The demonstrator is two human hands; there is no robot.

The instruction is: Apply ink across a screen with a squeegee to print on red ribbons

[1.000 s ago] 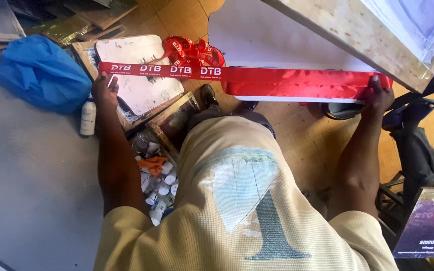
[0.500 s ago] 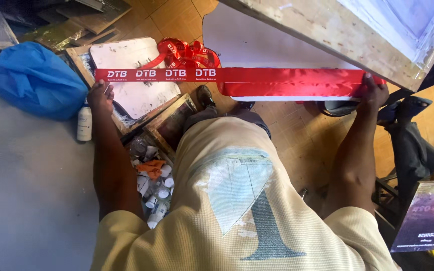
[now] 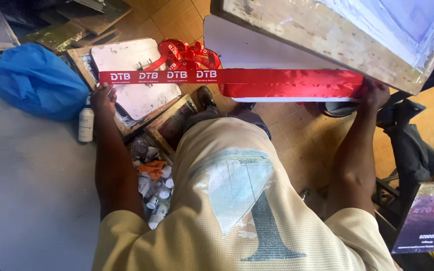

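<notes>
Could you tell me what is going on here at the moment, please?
A person stretches a red printed ribbon flat between both hands: the left hand pins one end, the right hand the other, under a wooden screen frame. More ribbon lies bunched behind, a blue bag at left.

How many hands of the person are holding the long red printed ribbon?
2. The left hand holds the long red printed ribbon at its left end; the right hand holds its right end, beside the wooden frame.
</notes>
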